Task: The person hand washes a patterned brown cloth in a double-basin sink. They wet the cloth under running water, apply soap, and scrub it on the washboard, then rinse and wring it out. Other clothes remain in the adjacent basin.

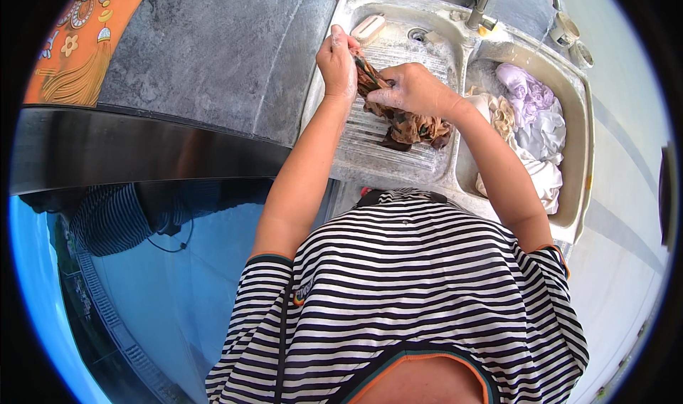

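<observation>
A wet brown patterned cloth (420,128) lies bunched over the ribbed washboard (352,146) of the left sink basin. My left hand (337,65) is closed round its upper end, which stretches up as a twisted strip. To the right, my right hand (415,91) grips the same cloth at its middle, the thumb pointing left and suds on the skin. The rest of the cloth hangs below the right hand onto the ridges. Its exact kind of garment cannot be made out. Beyond my hands rests a pale pink and white scrubbing brush (368,29), touched by neither hand.
In the right basin (582,148) lie a lavender cloth (525,91) and several white and cream cloths (544,180). A tap (484,7) rises behind the divider, and a drain (418,34) shows at the back left. Small cups (565,31) stand at the far right. Grey stone counter (206,55) adjoins the left side.
</observation>
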`<state>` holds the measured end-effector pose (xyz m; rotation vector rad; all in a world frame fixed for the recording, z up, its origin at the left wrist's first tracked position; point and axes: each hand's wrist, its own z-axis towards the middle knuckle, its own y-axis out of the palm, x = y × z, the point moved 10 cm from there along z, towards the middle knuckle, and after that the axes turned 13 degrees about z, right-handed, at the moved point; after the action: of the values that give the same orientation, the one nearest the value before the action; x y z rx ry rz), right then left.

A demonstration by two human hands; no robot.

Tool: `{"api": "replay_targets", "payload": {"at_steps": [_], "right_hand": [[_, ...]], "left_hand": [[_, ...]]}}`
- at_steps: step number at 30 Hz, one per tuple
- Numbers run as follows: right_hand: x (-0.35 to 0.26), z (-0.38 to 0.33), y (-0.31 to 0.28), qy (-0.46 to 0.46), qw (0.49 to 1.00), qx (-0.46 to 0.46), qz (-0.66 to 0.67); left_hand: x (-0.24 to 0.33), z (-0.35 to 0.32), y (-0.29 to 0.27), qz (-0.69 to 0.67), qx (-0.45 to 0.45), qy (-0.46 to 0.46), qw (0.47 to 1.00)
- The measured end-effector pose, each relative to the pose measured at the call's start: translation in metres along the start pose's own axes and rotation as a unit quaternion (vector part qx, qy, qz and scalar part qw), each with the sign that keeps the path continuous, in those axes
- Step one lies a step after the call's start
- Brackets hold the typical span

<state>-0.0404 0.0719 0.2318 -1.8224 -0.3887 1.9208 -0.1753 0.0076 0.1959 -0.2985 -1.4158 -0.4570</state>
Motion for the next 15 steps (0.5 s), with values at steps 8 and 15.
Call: {"api": "replay_targets", "payload": {"at_steps": [8,15], "right_hand": [[0.019,-0.038,-0.171,-0.12,0.759,0.296,0.567],[0.051,-0.006,-0.021,0.11,0.847,0.218,0.472]], "left_hand": [[-0.076,-0.04,-0.015,0.252,-0.215,-0.036,0.943],[-0.065,-0.04,0.039,-0.309,-0.128,-0.242,0.911]]}}
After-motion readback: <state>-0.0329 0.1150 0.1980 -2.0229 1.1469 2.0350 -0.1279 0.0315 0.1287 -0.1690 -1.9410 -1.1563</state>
